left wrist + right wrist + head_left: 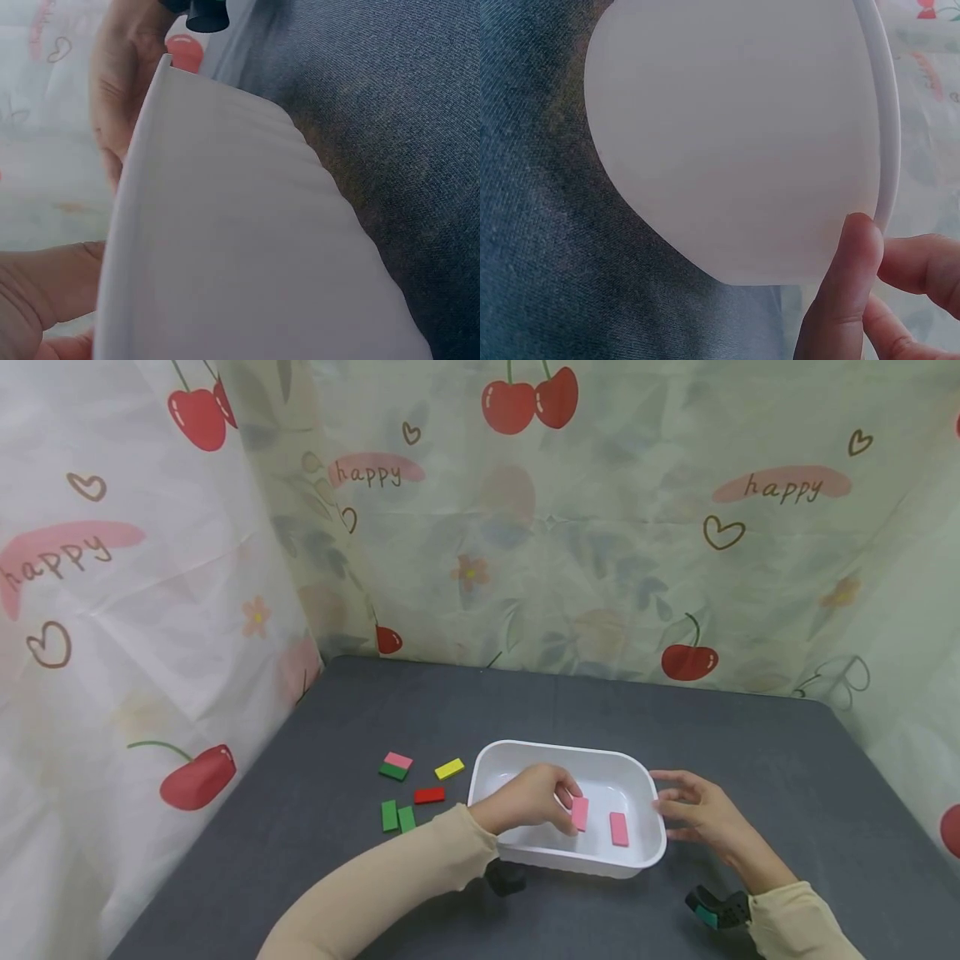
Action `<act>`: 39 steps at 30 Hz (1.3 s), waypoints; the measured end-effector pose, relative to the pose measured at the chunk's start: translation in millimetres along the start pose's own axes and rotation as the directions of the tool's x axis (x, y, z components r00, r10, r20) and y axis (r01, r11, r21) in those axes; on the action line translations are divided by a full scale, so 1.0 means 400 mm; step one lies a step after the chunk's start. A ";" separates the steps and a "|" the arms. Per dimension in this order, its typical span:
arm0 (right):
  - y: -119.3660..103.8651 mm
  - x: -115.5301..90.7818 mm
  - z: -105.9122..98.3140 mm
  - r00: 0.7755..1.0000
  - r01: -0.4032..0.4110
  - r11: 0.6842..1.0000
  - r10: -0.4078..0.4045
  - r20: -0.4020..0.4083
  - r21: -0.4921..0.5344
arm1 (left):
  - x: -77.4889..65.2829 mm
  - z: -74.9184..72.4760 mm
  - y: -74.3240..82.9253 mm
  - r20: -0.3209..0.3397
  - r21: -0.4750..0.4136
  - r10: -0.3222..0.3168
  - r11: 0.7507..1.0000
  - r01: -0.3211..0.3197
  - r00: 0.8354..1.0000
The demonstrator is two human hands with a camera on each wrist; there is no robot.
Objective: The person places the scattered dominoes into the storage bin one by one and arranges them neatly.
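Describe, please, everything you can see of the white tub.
The white tub is plastic-looking, rectangular, with rounded corners, a lipped rim and a rippled near wall. It stands upright on the dark table. One pink block lies inside; the left hand pinches a second pink block over its floor, while the right hand touches its right end.

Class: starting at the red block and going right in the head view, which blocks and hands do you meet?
Red block, yellow block, left hand, held pink block, loose pink block in the tub, right hand.
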State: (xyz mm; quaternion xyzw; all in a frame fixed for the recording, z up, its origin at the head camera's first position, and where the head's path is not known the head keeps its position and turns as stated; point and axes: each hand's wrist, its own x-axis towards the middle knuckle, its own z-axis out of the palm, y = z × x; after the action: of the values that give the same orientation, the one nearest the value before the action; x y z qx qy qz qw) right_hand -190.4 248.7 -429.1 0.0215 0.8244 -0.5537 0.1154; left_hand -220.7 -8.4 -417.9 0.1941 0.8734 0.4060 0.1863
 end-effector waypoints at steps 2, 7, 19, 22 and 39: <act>-0.001 -0.001 0.001 1.000 -0.002 1.000 0.002 0.000 0.000 | 0.004 0.006 0.004 0.001 0.014 -0.006 1.000 0.006 1.000; 0.001 0.001 0.001 1.000 -0.001 1.000 0.001 0.002 0.003 | 0.014 0.021 0.012 0.007 0.038 -0.020 0.999 0.020 1.000; 0.013 0.003 -0.004 1.000 0.020 1.000 -0.020 0.023 0.003 | 0.040 0.048 0.013 0.031 0.097 -0.021 0.995 0.018 0.999; 0.014 0.005 -0.006 1.000 0.005 1.000 -0.005 0.020 0.004 | 0.046 0.050 0.016 0.029 0.113 -0.013 0.994 0.009 1.000; 0.002 -0.001 -0.003 1.000 0.006 1.000 -0.006 0.021 0.026 | 0.075 0.081 0.020 0.042 0.224 -0.069 0.973 0.058 0.997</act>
State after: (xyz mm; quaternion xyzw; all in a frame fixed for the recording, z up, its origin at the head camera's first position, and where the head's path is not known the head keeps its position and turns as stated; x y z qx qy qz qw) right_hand -190.1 249.9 -429.3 0.0149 0.8159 -0.5650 0.1220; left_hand -229.3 31.8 -435.9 0.1959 0.9143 0.2945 0.1977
